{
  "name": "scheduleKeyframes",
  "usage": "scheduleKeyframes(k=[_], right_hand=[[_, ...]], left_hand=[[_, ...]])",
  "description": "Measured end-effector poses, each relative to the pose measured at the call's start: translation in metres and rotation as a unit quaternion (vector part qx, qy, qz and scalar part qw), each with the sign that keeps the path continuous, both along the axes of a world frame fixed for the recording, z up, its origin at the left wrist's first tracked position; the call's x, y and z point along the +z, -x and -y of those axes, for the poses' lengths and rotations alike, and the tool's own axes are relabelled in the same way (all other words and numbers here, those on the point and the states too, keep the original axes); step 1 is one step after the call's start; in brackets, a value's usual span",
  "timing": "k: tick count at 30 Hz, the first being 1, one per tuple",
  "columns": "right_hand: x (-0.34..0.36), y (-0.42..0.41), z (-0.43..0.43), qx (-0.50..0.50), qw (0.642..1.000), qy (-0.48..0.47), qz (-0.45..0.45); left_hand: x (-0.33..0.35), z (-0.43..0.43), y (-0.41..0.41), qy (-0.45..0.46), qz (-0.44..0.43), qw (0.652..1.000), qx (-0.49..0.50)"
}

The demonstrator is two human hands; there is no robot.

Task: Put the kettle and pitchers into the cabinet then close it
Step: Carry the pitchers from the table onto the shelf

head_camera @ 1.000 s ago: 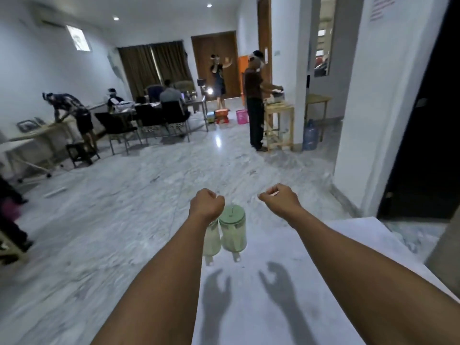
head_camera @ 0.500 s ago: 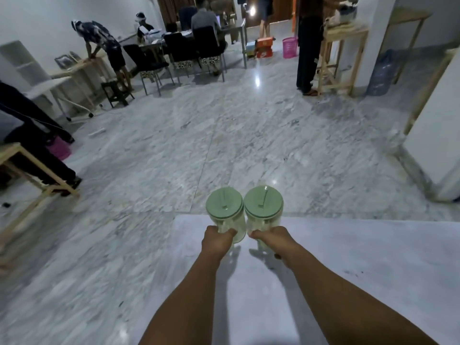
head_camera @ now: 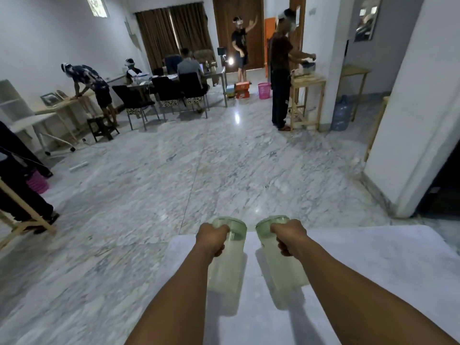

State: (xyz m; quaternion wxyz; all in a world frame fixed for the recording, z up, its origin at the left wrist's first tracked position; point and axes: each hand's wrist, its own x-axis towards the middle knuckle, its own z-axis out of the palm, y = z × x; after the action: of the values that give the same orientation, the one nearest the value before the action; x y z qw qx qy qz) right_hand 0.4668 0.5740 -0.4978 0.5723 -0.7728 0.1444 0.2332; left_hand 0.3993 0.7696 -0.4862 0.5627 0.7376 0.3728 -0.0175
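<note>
Two hands are showing: the left hand (head_camera: 212, 239) and the right hand (head_camera: 290, 236). Two green-lidded pitchers are showing: a left pitcher (head_camera: 227, 262) and a right pitcher (head_camera: 278, 265). One white worktop (head_camera: 373, 265) is lying near. Three dark chairs (head_camera: 164, 95) are standing far left. One pink basket (head_camera: 264, 90) and one water jug (head_camera: 341, 117) are standing far right.

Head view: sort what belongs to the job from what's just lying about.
Job:
left pitcher, in the left hand
right pitcher, in the right hand
white top under them

Lying about:
pink basket
water jug
black stool
</note>
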Motion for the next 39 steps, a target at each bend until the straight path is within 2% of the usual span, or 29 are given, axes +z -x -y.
scheduleKeyframes(k=[4,8,12,16,22,28,31,35,39], right_hand=[[0.046,0.061,0.058,-0.058,0.997,0.002,0.049],[0.091,0.149,0.134,-0.145,0.983,0.013,0.109],[0.141,0.256,0.221,-0.237,0.958,0.056,0.15],[0.202,0.368,0.32,-0.324,0.924,0.105,0.176],[0.292,0.546,0.451,-0.501,0.811,0.223,0.204],[0.338,0.687,0.524,-0.635,0.692,0.24,0.245],[0.338,0.724,0.567,-0.681,0.643,0.221,0.271],[0.321,0.735,0.639,-0.716,0.596,0.174,0.318],[0.28,0.716,0.726,-0.731,0.584,0.13,0.329]], left_hand=[[0.033,0.034,0.029,-0.019,0.052,0.995,-0.077],[0.074,0.101,0.076,-0.007,0.1,0.977,-0.188],[0.126,0.194,0.141,0.027,0.122,0.93,-0.344],[0.18,0.304,0.2,0.03,0.141,0.861,-0.487],[0.256,0.471,0.325,0.093,0.194,0.729,-0.65],[0.287,0.608,0.44,0.164,0.192,0.623,-0.741],[0.285,0.663,0.479,0.189,0.214,0.587,-0.757],[0.269,0.736,0.497,0.198,0.257,0.574,-0.752],[0.24,0.823,0.484,0.186,0.273,0.606,-0.723]])
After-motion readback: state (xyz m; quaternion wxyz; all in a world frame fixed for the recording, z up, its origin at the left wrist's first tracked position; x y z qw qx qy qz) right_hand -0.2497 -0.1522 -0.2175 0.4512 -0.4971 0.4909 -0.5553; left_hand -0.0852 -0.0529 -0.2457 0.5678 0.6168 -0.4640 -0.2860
